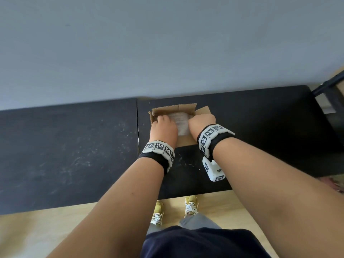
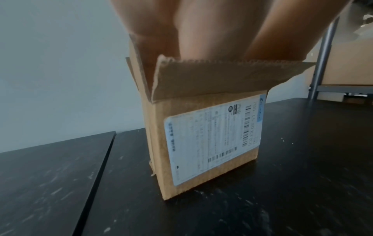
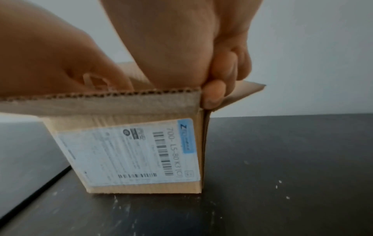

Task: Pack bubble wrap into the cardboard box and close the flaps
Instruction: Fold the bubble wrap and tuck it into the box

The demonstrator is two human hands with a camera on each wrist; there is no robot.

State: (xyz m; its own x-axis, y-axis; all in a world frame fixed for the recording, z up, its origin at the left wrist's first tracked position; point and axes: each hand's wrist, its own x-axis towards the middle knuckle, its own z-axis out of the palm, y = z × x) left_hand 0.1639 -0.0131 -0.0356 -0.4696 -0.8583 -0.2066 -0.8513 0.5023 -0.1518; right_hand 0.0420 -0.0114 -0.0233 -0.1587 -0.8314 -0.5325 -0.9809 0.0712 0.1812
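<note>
- The cardboard box stands upright on the table, near the table's far edge, with the wall behind it.
- The bubble wrap lies inside the box, between the two hands.
- The left hand reaches into the box's left side; the right hand sits at its right side, over the right flap.
- The near flap folds outward above the shipping label on the box's near wall.
- A second tabletop adjoins on the left.
- A metal frame stands to the far right.
- The person's shoes stand on the floor before the table.
</note>
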